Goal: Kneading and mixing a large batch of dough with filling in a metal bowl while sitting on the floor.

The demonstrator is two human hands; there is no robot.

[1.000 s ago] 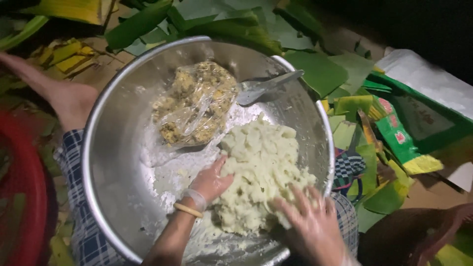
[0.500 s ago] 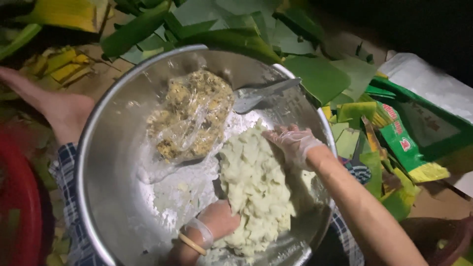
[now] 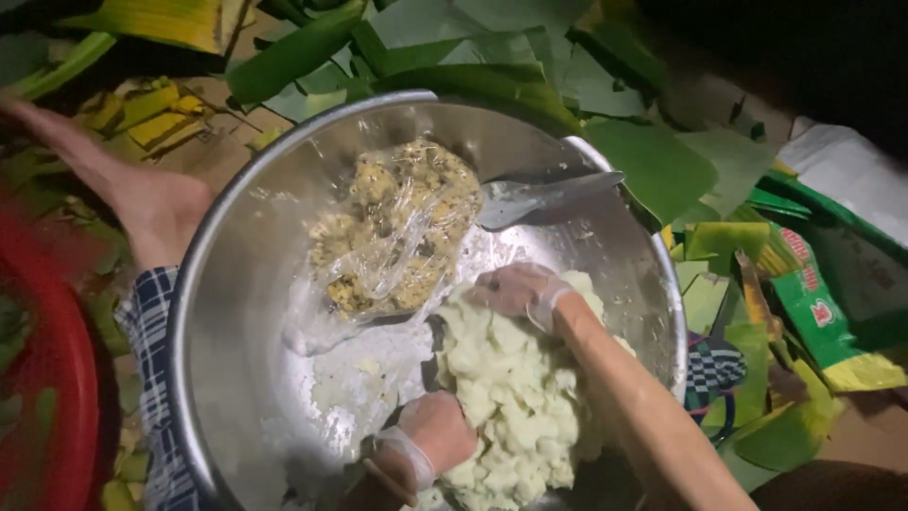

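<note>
Seated among cut banana leaves (image 3: 653,161), a person presses both gloved hands into a pale, lumpy mound of dough (image 3: 515,397) heaped in the near right part of a wide steel bowl (image 3: 236,312). Left hand (image 3: 435,431) is curled into a loose fist against the mound's near edge, as if bracing it; right hand (image 3: 515,289) lies flatter, fingers bent over the far top, cupping the mass from the other side. A clear plastic bag of yellowish crumbly filling (image 3: 392,232) rests further back in the bowl, apart from the dough, with a metal spoon (image 3: 544,197) propped on the far wall within reach. Bare foot (image 3: 156,213) and checked cloth (image 3: 151,378) flank the bowl's left rim; a red basket (image 3: 47,378) sits at far left.
</note>
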